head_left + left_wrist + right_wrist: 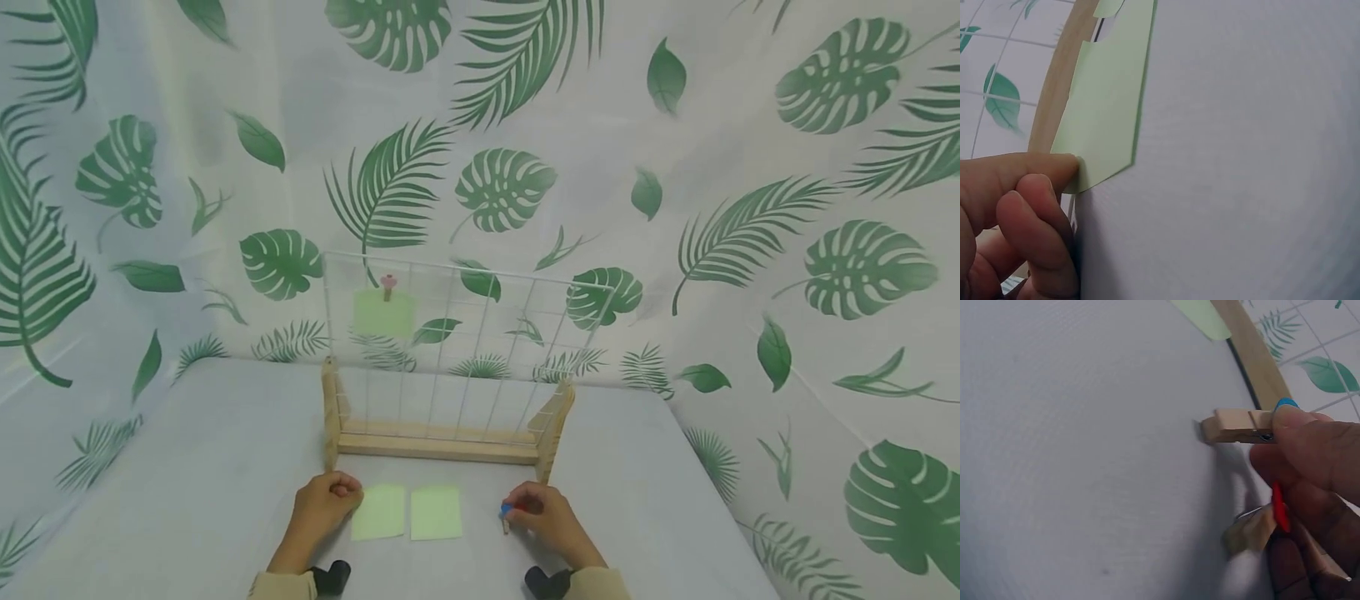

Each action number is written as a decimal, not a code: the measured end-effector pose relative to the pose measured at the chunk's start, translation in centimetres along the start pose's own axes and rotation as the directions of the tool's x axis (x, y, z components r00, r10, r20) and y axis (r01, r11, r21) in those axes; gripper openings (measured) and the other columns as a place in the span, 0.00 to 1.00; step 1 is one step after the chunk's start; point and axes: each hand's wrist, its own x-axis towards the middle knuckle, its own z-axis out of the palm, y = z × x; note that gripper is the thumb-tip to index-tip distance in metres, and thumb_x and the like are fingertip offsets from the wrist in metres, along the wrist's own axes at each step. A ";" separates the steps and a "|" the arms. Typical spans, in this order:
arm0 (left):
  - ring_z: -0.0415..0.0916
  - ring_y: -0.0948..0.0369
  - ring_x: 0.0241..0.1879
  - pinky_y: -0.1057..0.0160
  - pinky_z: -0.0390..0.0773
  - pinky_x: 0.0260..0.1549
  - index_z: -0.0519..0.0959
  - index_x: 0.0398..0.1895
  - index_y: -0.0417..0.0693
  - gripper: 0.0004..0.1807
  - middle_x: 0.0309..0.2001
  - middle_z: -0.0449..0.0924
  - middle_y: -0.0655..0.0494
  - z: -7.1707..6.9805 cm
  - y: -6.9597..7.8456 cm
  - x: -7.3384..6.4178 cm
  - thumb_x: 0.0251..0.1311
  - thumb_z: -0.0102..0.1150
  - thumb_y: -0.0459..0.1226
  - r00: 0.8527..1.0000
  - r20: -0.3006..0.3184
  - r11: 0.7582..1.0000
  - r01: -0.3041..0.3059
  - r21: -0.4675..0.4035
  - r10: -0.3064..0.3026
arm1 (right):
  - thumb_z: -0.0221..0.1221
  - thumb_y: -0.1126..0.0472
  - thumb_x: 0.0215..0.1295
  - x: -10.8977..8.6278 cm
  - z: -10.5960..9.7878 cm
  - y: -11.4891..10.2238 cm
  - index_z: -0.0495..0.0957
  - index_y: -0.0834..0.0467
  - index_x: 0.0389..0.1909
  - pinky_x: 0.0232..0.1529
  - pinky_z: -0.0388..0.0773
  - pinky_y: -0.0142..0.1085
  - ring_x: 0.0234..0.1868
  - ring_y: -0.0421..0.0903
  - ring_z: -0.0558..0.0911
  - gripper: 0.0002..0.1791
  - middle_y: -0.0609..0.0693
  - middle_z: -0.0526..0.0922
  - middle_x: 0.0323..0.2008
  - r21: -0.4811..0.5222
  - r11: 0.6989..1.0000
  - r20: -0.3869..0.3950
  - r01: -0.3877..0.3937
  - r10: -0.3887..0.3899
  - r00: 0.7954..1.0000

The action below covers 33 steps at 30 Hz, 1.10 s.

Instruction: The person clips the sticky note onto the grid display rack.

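My left hand (321, 508) is at the left edge of a pale green sticky note (378, 512) lying on the table, pinching its corner in the left wrist view; the other fingers are curled beneath. A second green note (437, 513) lies just right of it. Between thumb and finger, my right hand (546, 510) holds a wooden clothespin (1235, 426) with a blue end, its tip pointing away from the fingers. Another clothespin (1250, 534), with a red piece, is tucked among the lower fingers of the same hand.
Behind the notes stands a white wire grid (480, 350) in a wooden base (442, 448). A green note (382, 313) hangs on its upper left, held by a clothespin with a pink top (387, 285). Leaf-printed sheeting (600, 150) surrounds the white table (247, 433).
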 end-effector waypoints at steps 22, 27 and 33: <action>0.81 0.58 0.34 0.60 0.80 0.34 0.86 0.36 0.42 0.03 0.31 0.83 0.58 0.0 -0.3 -0.7 0.63 0.70 0.33 1.000 0.006 1.000 -0.008 -0.016 0.008 | 0.65 0.67 0.75 0.3 -1.0 -0.8 0.85 0.71 0.48 0.48 0.83 0.32 0.43 0.36 0.85 0.10 0.61 0.90 0.44 -0.015 0.993 0.049 0.114 -0.113 0.992; 0.86 0.48 0.46 0.43 0.84 0.48 0.86 0.37 0.43 0.03 0.38 0.88 0.55 -0.2 0.0 -0.4 0.63 0.72 0.33 0.999 0.015 0.999 -0.036 0.013 0.036 | 0.66 0.66 0.75 0.7 -1.5 -1.5 0.86 0.71 0.50 0.47 0.83 0.32 0.42 0.37 0.85 0.11 0.61 0.90 0.45 -0.041 0.994 0.024 0.106 -0.105 0.994; 0.81 0.59 0.36 0.58 0.80 0.35 0.86 0.36 0.44 0.04 0.35 0.87 0.58 -0.5 0.1 -0.1 0.64 0.73 0.34 0.998 0.031 0.999 -0.047 -0.005 0.047 | 0.67 0.65 0.75 0.9 -2.1 -2.1 0.86 0.71 0.51 0.46 0.83 0.31 0.42 0.37 0.85 0.13 0.60 0.91 0.45 -0.072 0.991 -0.004 0.110 -0.110 0.994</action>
